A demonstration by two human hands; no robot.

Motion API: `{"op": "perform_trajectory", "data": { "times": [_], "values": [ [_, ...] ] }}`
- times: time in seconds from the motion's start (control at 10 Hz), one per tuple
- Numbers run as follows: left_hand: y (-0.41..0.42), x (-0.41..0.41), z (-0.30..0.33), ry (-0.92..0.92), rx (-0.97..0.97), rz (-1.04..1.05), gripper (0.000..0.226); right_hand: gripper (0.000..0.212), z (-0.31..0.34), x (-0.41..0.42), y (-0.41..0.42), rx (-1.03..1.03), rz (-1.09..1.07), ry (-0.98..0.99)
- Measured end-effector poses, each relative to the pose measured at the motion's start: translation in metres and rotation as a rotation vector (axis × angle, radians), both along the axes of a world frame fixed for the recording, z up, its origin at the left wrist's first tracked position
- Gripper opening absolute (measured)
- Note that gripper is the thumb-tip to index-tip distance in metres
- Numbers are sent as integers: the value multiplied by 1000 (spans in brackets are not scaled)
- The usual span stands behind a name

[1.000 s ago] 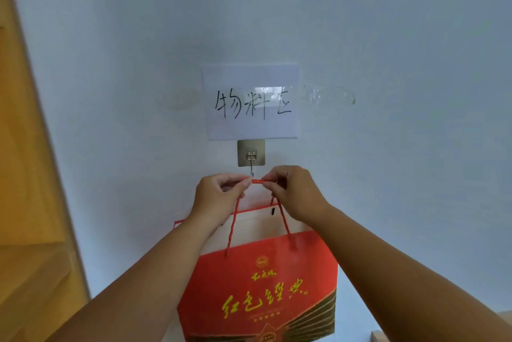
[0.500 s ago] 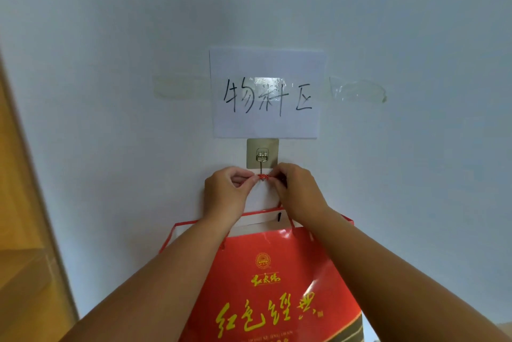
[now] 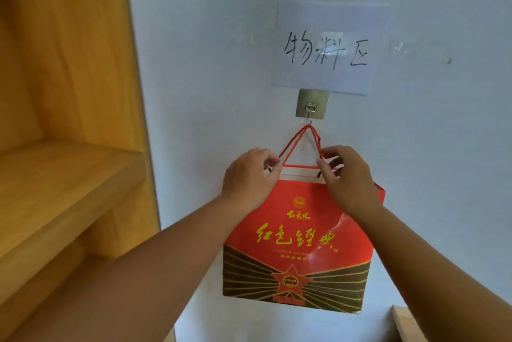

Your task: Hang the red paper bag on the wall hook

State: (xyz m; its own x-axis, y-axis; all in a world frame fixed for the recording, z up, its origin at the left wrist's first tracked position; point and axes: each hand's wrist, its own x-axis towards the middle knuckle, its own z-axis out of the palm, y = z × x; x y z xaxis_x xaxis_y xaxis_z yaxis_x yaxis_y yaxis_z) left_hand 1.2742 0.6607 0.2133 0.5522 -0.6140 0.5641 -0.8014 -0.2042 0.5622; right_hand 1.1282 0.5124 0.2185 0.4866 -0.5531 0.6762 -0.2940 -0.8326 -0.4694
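Easing our left hand (image 3: 249, 175) and right hand (image 3: 347, 175) off gently is what this step wants, since the fingers (image 3: 273, 160) on each side are loosely curled about the red cord handle (image 3: 293, 142), pinching it lightly just above the red paper bag (image 3: 299, 239). Beyond them, the cord's peak sits over the wall hook (image 3: 310, 113), the bag flat against the wall. Half a second ago both hands were bunched right at the hook; now they sit lower and apart.

1. One red paper bag (image 3: 299, 233), with one rope handle (image 3: 300, 139) showing.
2. One wall hook (image 3: 311, 108).
3. One paper sign (image 3: 327, 47).
4. Two hands: left (image 3: 249, 178), right (image 3: 346, 175).
5. One wooden shelf (image 3: 63, 175).
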Motion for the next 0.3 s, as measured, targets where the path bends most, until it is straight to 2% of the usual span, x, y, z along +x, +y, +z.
{"op": "perform_trajectory", "data": {
  "times": [0.2, 0.3],
  "values": [
    [59, -28, -34, -116, 85, 1, 20, 21, -41, -46, 59, 45, -36, 80],
    [75, -33, -44, -119, 89, 10, 20, 18, -44, -75, 87, 188, 38, 66]
  ]
}}
